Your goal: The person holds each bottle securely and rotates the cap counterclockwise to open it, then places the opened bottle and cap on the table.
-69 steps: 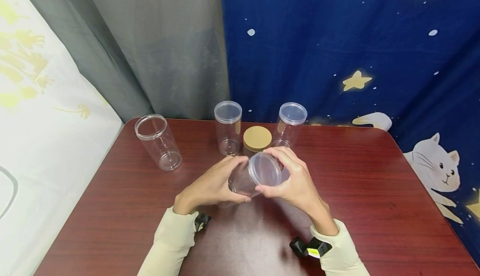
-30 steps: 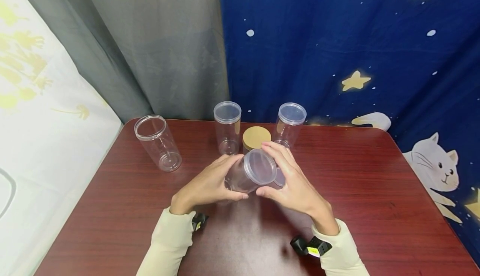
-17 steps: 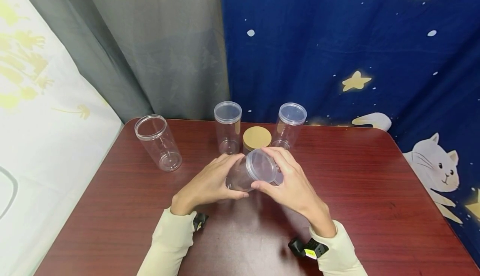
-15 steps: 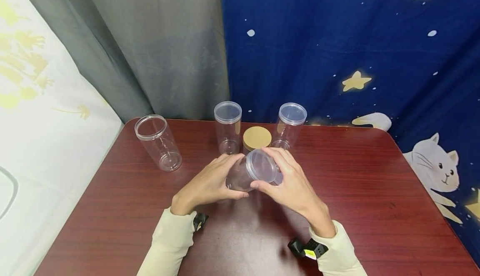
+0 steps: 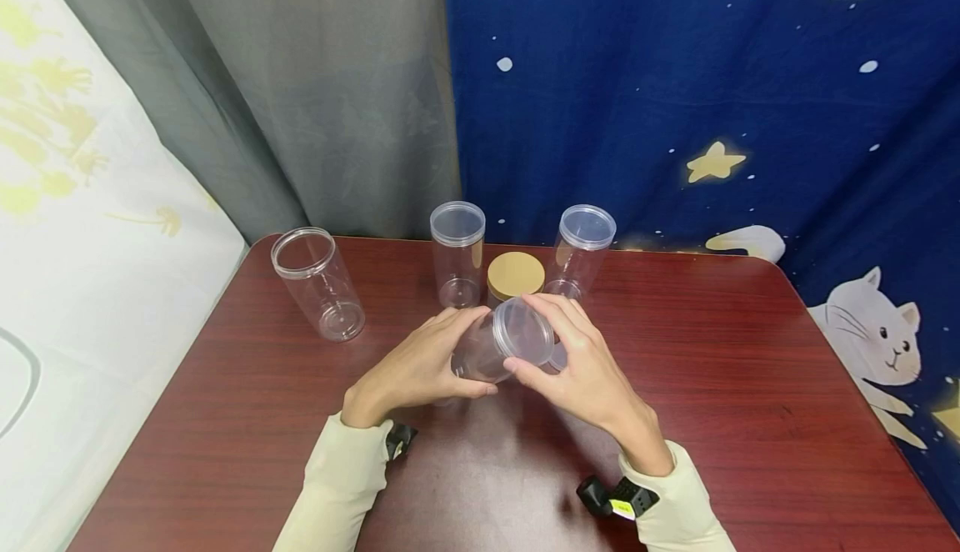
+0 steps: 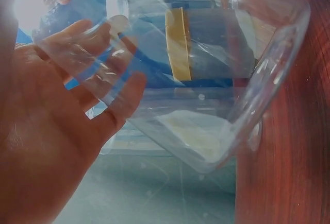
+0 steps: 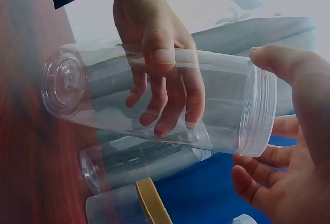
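A clear plastic jar [image 5: 480, 352] is held tilted above the table, its clear lid [image 5: 527, 332] facing up and to the right. My left hand [image 5: 420, 368] grips the jar's body from the left, thumb on the near side; in the left wrist view its fingers [image 6: 121, 100] show through the clear wall. From the right, my right hand [image 5: 592, 377] holds the lid at its rim between thumb and fingers. In the right wrist view the lid [image 7: 259, 112] sits at the jar's end, with the thumb on one edge and fingertips at the opposite one.
Behind the hands stand a jar with a gold lid [image 5: 516, 275] and two clear lidded jars [image 5: 457, 256] [image 5: 581, 256]. An open clear jar [image 5: 318, 285] stands at the left. A clear round edge [image 5: 558, 358] shows behind my right hand. Curtains [image 5: 337, 118] hang beyond the table [image 5: 712, 385].
One second ago my right thumb stood off the lid; now it rests at the lid's edge. The jar sits slightly further left than at first.
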Demonstrator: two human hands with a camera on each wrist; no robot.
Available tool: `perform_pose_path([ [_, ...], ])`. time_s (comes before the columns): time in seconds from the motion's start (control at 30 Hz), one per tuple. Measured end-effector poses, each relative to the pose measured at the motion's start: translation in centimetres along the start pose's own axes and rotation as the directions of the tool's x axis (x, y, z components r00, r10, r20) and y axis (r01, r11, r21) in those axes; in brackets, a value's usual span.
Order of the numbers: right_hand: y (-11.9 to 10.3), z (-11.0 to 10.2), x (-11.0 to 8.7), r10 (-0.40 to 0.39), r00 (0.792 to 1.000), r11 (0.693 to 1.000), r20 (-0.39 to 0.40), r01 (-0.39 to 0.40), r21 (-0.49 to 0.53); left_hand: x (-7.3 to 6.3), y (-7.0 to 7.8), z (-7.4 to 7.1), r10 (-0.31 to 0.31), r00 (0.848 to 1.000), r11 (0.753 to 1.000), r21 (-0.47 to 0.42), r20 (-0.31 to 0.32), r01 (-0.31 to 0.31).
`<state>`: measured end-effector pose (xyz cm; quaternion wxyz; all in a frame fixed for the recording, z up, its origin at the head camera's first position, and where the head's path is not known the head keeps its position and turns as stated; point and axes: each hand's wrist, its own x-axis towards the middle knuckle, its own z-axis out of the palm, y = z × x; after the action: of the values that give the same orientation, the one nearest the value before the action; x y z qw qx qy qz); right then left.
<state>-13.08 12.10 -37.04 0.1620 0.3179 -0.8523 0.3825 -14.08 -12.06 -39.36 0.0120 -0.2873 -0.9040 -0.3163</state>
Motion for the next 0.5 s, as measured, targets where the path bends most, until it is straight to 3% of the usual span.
perform_pose_path([
  [0.5, 0.08, -0.36, -0.26, -0.053, 0.996, 0.996, 0.068, 0.048, 0.075, 0.01, -0.03, 0.01, 0.010, 1.000, 1.000, -0.022, 0.028, -0.010],
])
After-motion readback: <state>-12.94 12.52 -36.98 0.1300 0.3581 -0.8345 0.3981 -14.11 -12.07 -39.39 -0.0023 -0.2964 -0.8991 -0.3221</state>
